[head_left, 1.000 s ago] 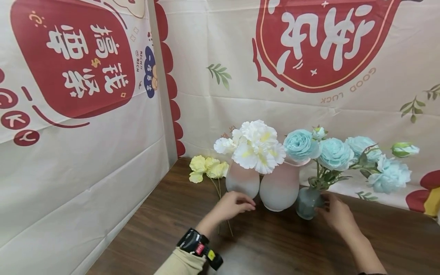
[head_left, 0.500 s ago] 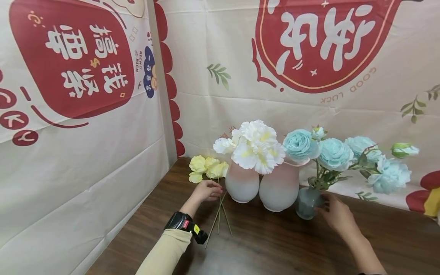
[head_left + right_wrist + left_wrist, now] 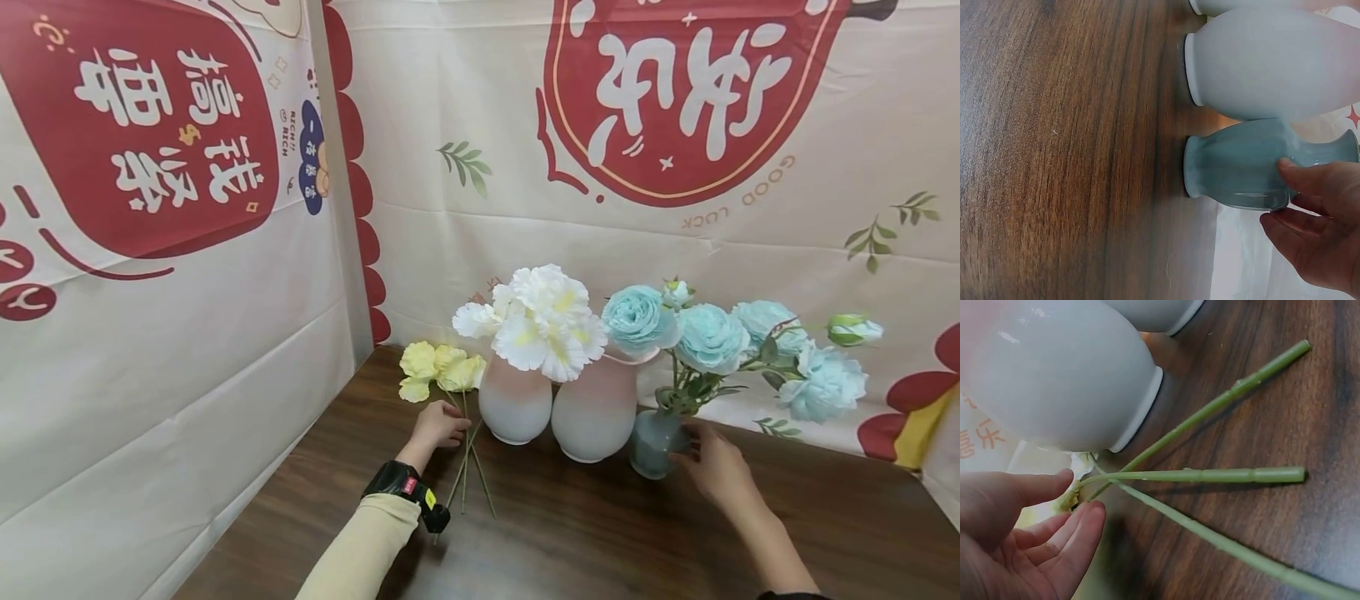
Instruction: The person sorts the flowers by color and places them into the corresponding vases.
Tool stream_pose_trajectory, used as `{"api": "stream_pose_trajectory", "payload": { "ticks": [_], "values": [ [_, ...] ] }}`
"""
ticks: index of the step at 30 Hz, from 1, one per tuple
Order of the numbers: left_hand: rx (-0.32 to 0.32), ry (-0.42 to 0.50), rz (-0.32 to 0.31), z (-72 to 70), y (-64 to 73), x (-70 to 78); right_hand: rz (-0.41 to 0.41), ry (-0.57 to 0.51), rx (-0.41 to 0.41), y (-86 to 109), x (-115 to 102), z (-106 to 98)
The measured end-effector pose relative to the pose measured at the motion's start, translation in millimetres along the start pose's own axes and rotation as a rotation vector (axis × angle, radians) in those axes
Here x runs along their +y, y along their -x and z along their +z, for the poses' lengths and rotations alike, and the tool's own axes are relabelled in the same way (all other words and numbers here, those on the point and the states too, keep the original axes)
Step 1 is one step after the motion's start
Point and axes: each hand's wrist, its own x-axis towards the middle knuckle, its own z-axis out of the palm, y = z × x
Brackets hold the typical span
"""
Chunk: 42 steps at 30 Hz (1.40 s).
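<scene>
My left hand (image 3: 437, 425) is beside several yellow artificial flowers (image 3: 442, 367) lying on the table. In the left wrist view, thumb and fingers stand apart around the upper part of the green stems (image 3: 1204, 476), which cross and fan out over the wood. My right hand (image 3: 712, 462) holds a small blue-grey vase (image 3: 654, 446) by its right side, thumb on the near face, other fingers partly hidden behind the vase (image 3: 1241, 165). Light-blue artificial roses (image 3: 711, 337) with green leaves stand in that vase and lean right.
Two pink-and-white vases (image 3: 592, 417) stand side by side left of the blue-grey one. White artificial flowers (image 3: 543, 321) rise over the left one. A brown wooden table (image 3: 585, 533) lies underneath, with printed cloth walls (image 3: 225, 358) at the left and back.
My left hand has moved left, from in front of the left pink-and-white vase to the yellow flowers' stems. My right hand has stayed at the blue-grey vase. The head view has shifted slightly.
</scene>
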Motion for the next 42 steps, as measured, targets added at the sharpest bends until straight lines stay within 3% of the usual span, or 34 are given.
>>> {"api": "stream_pose_trajectory", "payload": {
  "ticks": [9, 20, 28, 36, 42],
  "values": [
    [-0.005, 0.014, -0.053, -0.2, -4.2, -4.1, -0.003, 0.009, 0.000, -0.9, -1, 2],
    [-0.081, 0.167, -0.012, -19.2, 9.0, -4.4, -0.005, 0.011, 0.004, -1.1, -3, 1],
    [-0.039, 0.208, 0.139, -37.4, 27.3, 19.1, -0.018, 0.013, 0.019, -1.5, -1, 1],
    [0.116, 0.193, 0.313, -54.8, 40.6, 44.9, -0.011, 0.035, -0.001, -4.8, 3, 2],
    [0.225, 0.106, 0.473, -75.2, 55.3, 71.4, 0.021, 0.027, -0.027, -9.0, 2, 0]
  ]
}}
